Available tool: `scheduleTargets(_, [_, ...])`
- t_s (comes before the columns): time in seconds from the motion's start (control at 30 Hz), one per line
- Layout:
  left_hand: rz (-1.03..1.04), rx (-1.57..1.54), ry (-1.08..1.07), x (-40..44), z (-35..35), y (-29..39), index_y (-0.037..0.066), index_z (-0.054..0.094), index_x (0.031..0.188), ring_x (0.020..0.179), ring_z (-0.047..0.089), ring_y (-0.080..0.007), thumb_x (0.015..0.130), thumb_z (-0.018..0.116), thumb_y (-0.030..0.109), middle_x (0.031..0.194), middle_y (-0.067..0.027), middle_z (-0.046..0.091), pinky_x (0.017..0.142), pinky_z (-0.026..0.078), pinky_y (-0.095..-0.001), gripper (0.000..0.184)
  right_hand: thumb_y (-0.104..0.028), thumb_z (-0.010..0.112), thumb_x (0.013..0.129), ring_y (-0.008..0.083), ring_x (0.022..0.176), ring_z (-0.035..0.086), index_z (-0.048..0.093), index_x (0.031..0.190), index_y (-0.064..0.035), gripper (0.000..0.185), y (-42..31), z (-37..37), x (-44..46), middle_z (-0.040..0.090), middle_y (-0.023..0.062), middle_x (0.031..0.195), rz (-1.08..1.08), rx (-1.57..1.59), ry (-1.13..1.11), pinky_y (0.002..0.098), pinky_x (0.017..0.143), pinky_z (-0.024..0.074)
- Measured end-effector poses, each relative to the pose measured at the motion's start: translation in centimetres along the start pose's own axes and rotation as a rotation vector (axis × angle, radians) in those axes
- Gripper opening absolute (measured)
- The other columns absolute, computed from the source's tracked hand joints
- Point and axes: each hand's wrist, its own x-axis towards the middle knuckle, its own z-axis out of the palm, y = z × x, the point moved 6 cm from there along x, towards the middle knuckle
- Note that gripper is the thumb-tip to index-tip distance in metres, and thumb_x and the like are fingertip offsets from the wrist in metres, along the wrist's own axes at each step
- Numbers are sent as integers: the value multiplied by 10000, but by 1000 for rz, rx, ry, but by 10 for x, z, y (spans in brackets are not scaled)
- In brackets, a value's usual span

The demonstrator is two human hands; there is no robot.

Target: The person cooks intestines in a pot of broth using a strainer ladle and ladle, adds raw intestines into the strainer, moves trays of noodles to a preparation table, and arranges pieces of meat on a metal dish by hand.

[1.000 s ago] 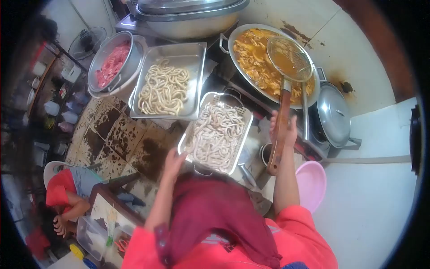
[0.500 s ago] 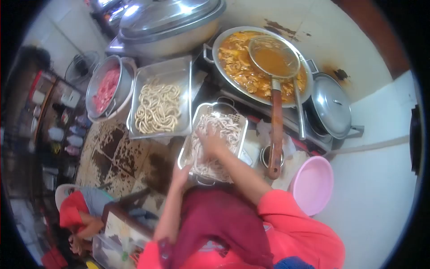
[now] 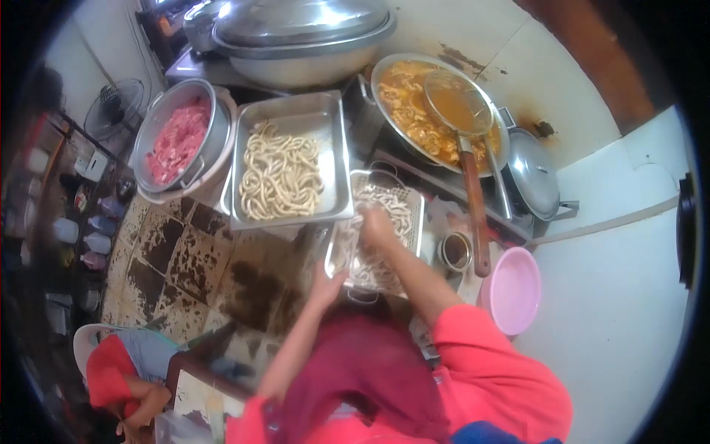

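My left hand [image 3: 325, 286] is closed on the near left rim of a perforated metal basket [image 3: 415, 222]. In the basket lie pale strips [image 3: 392, 263] coated in white powder. My right hand [image 3: 379, 226] is down among these strips, its fingers curled into them and partly hidden by blur. Directly left of the basket, a rectangular steel tray [image 3: 336, 159] holds thick tan, rope-like pieces [image 3: 281, 177]; they look uncoated.
A wide pan [image 3: 379, 103] of orange stew carries a wood-handled strainer [image 3: 473, 200] across its rim. Around me are a pot of raw meat [image 3: 180, 140], a large lidded pot [image 3: 303, 59], a smaller lidded pan [image 3: 534, 174] and a pink basin [image 3: 512, 290]. Another person [image 3: 122, 370] sits lower left.
My view has shifted, so the tray and basket sit farther right. My right hand, earlier spread over the strips, is now curled in among them. My left hand keeps the basket's rim.
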Motion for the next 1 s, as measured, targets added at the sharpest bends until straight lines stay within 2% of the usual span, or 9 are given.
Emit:
scheduleTargets(0.13, [-112, -65, -23, -7, -11, -12, -21, 396, 1228, 1095, 450, -259, 747, 679, 345, 1189, -165, 461, 932, 352, -351, 668, -116, 629, 702, 374, 905, 581, 615, 1023, -55, 327, 6, -43, -3, 587, 235, 988, 133, 114, -25, 401, 781, 470])
scheduleTargets(0.2, [-87, -151, -118, -13, -16, 0, 53, 350, 1265, 940, 509, -172, 842, 601, 282, 1097, -101, 504, 744, 442, -302, 542, -104, 635, 685, 340, 893, 599, 614, 1039, -49, 360, 4, -67, -8, 608, 232, 962, 185, 179, 2, 377, 762, 477])
scheduleTargets(0.27, [-183, -266, -104, -17, -23, -1, 72, 350, 1272, 1020, 480, -193, 862, 564, 307, 1147, -105, 476, 805, 423, -342, 519, -78, 636, 665, 286, 862, 626, 615, 1048, -47, 385, -13, -110, -19, 634, 212, 921, 302, 237, 1, 344, 745, 482])
scheduleTargets(0.4, [-237, -398, -59, -21, -37, 7, 84, 353, 1273, 1113, 425, -213, 887, 502, 341, 1220, -101, 426, 881, 386, -409, 487, 5, 655, 632, 114, 768, 598, 611, 987, 12, 358, -18, -155, -23, 659, 116, 859, 213, 635, 112, 270, 702, 485])
scheduleTargets(0.57, [-218, -394, -15, -13, -46, 19, 82, 375, 1262, 1064, 478, -225, 893, 498, 305, 1171, -119, 468, 886, 407, -366, 448, 123, 625, 618, 134, 788, 622, 568, 999, 15, 400, -59, -236, -26, 642, 79, 865, 63, 1115, 59, 275, 726, 519])
scheduleTargets(0.8, [-258, -493, 110, -16, -55, -3, 62, 401, 1231, 1022, 507, -228, 882, 522, 293, 1133, -134, 500, 834, 450, -351, 435, 114, 512, 619, 143, 729, 613, 601, 946, 22, 351, -60, -341, -2, 628, 78, 815, -129, 993, 244, 283, 705, 528])
scheduleTargets(0.87, [-281, -511, 159, -21, -59, -26, 74, 413, 1221, 958, 533, -209, 877, 531, 272, 1065, -104, 528, 796, 464, -340, 414, 84, 527, 639, 165, 730, 618, 605, 913, 28, 290, -45, -372, 17, 633, 96, 818, -162, 1049, 248, 295, 679, 527])
scheduleTargets(0.93, [-321, -508, 213, -30, -63, -49, 83, 422, 1215, 916, 545, -192, 872, 538, 265, 1027, -86, 538, 775, 470, -333, 406, 3, 637, 700, 176, 798, 622, 570, 1020, 8, 328, -10, -409, 50, 623, 93, 908, -207, 1051, 250, 319, 706, 533])
scheduleTargets(1.0, [-367, -471, 299, -45, -67, -68, 81, 446, 1183, 850, 556, -179, 866, 543, 255, 976, -75, 547, 721, 484, -324, 374, 20, 568, 744, 197, 789, 626, 583, 949, 30, 206, -2, -451, 76, 618, 105, 875, -291, 992, 235, 308, 678, 536])
